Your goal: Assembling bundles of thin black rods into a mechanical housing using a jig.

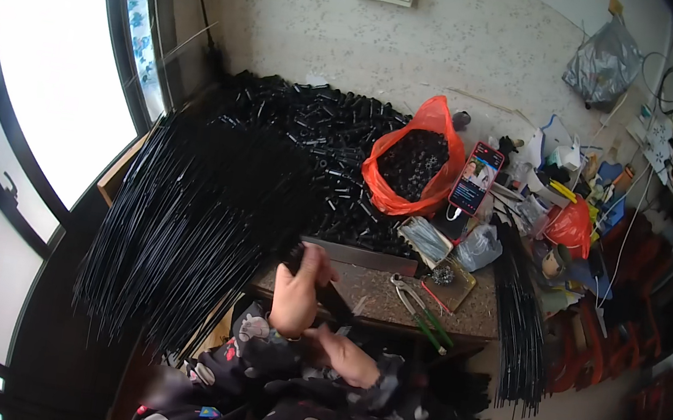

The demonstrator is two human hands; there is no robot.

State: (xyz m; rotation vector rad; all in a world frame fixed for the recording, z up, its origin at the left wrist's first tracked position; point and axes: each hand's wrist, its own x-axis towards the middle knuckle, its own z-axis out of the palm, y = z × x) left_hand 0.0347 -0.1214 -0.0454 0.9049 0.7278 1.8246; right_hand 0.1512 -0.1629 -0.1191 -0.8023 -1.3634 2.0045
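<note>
My left hand (296, 296) is closed around a dark, stick-like black piece (335, 302), which juts out past the fingers toward the lower right. Just below it, my right hand (344, 357) reaches leftward, its fingers partly hidden by the left wrist and sleeve. Whether it holds anything does not show. A large fanned bundle of thin black rods (182, 224) spreads to the left of my hands. Behind them, a heap of short black tube-like parts (306, 121) covers the bench. An open red plastic bag (384, 192) holding small dark ring-like pieces stands on the heap.
Green-handled pincers (418, 313) lie on the bench edge (369, 286) at right. A phone (477, 177) with a lit screen leans beside the bag. More black rods (518, 327) hang over the right edge. Clutter (565, 185) fills the far right; a bright window (44, 44) stands left.
</note>
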